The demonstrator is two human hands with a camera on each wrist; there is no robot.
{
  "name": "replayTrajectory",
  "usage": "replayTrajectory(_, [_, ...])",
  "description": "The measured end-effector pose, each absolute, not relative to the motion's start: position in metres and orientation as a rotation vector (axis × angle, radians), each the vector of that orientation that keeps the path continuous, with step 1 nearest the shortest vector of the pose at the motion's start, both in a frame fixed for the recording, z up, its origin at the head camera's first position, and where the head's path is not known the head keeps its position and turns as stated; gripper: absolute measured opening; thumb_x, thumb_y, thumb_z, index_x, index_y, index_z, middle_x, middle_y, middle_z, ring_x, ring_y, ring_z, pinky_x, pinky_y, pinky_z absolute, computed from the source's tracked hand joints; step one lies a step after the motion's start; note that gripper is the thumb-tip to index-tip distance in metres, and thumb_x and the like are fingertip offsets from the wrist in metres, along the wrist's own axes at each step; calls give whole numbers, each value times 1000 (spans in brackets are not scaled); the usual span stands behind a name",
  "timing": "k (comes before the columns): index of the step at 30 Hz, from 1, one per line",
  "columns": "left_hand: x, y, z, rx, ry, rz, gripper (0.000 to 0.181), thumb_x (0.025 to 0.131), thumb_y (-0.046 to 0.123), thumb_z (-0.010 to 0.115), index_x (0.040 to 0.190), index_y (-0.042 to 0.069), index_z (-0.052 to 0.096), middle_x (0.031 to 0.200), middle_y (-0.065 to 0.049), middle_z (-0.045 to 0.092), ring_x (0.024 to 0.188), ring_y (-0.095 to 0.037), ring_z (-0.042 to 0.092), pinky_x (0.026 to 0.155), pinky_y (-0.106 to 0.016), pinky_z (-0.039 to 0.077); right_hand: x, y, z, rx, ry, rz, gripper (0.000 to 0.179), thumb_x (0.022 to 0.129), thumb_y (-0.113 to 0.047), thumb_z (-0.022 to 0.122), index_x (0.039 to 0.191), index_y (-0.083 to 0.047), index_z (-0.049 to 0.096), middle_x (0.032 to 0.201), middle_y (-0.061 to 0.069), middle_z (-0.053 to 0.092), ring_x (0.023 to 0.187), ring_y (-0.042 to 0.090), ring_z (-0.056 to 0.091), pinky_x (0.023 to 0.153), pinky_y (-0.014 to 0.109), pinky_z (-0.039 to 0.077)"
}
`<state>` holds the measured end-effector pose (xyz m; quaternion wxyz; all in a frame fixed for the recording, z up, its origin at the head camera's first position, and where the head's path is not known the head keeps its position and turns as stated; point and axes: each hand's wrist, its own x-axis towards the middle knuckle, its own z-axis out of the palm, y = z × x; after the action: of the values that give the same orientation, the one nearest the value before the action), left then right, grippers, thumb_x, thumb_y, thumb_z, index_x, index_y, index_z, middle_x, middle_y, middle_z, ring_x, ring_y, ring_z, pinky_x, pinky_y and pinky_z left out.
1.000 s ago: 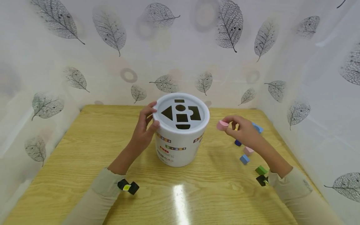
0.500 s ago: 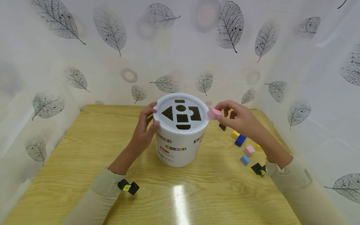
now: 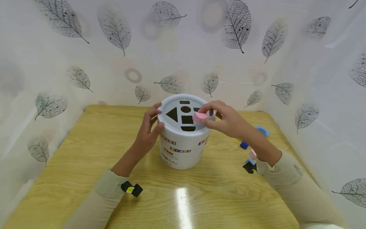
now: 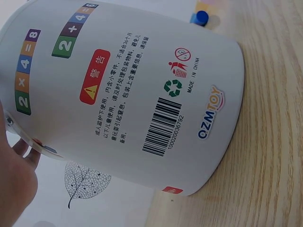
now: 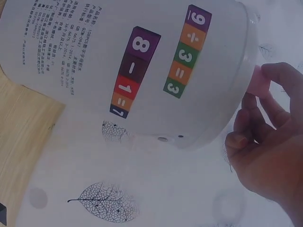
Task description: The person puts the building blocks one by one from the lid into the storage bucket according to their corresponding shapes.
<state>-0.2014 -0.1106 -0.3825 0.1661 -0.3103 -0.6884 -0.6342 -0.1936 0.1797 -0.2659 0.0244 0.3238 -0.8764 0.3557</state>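
Observation:
A white round shape-sorter bucket stands upright on the table, its lid pierced with cut-outs including a triangle, circle and square. My left hand holds the bucket's left rim, thumb at the front and fingers further back; the left wrist view shows only part of that hand. Between the thumb and fingers of my right hand is a pink half-round block, pinched over the lid's right part. My right hand hides part of the right-hand cut-out. In the right wrist view, the pink block appears at the rim.
Several loose blocks lie right of the bucket, partly under my right forearm: a light blue one, a dark blue one and a pink one. Leaf-patterned curtain encloses the wooden table at the back and sides.
My right hand has carried the pink half-round block leftward, from beside the bucket to over its lid. My left hand has kept its place on the rim.

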Motion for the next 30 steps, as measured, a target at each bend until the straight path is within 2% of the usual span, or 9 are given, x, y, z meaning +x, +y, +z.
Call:
replayTrajectory(6, [-202,-110,-382,-889,-1964,-1789,68,99,56,53,136,2,35,162,-4,28,148,-24,31,119,-54,29,-195,167,-268,1094,-2682,1084,25,92,-18,73,116,-16,69,107,-1,62,106,21,46,91,44,40])
replayTrajectory(11, [-202,-111,-382,-886,-1964,-1786,67,100,56,53,136,2,35,162,-5,28,148,-25,30,119,-54,29,-195,158,-269,1148,-2682,1079,24,90,-16,75,113,-15,70,98,-1,63,99,20,46,91,42,37])
replayTrajectory(18, [-202,-111,-382,-876,-1970,-1791,70,99,59,52,136,2,35,162,-5,28,149,-24,29,119,-53,29,-194,150,-270,1162,-2757,1096,26,90,-15,74,116,-11,70,110,2,67,98,17,56,90,37,49])
replayTrajectory(30, [-202,-109,-382,-881,-1956,-1801,72,98,60,52,135,0,36,162,-7,28,149,-25,28,119,-54,29,-195,145,-272,1157,-2785,1105,26,90,-16,73,115,-11,70,110,2,67,97,17,55,88,36,48])
